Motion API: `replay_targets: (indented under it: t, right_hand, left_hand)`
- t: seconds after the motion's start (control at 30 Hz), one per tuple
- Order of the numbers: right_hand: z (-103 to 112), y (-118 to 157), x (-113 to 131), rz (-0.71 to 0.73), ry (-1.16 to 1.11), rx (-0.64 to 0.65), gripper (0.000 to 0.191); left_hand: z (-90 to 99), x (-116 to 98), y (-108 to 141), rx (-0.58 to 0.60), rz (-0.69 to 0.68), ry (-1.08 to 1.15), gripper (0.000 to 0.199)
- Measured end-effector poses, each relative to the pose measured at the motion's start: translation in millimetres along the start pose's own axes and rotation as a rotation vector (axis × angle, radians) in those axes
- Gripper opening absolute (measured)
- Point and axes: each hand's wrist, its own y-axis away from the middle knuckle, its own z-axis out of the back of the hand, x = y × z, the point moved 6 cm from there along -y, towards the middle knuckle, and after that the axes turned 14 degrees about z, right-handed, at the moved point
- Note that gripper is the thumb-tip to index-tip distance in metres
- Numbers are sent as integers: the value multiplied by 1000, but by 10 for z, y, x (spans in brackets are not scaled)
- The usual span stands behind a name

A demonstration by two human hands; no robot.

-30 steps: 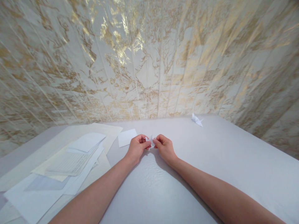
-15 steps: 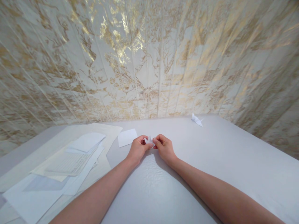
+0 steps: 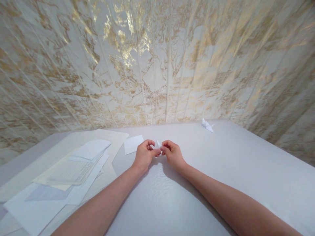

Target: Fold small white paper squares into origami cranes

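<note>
A small folded white paper piece with a pointed peak is held between my two hands, just above the table. My left hand pinches its left side, thumb in front and fingers behind. On the other side, my right hand grips the right edge between thumb and curled fingers. The fingertips cover much of the paper's lower part, so its full shape cannot be made out.
A finished-looking origami crane lies at the back right of the white table. Behind my left hand is a blank white paper sheet. Stacked papers, some with writing, spread over the left side. A gold-patterned curtain hangs behind.
The folded paper has turned slightly, and its peak shows more clearly between my hands. My left fingers have shifted their hold a little; both hands stay in nearly the same place.
</note>
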Motion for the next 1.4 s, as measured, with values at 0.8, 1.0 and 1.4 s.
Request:
replay_targets:
  t: [0.8, 1.0, 1.4]
  right_hand:
    - [24, 28, 64, -20, -187, 20, 16]
    - [17, 34, 43, -25, -150, 18, 15]
    - [23, 25, 31, -17, -155, -14, 13]
  left_hand:
    - [54, 32, -57, 181, 129, 120, 20]
    - [75, 32, -66, 106, 78, 48, 19]
    - [67, -52, -14, 39, -56, 23, 28]
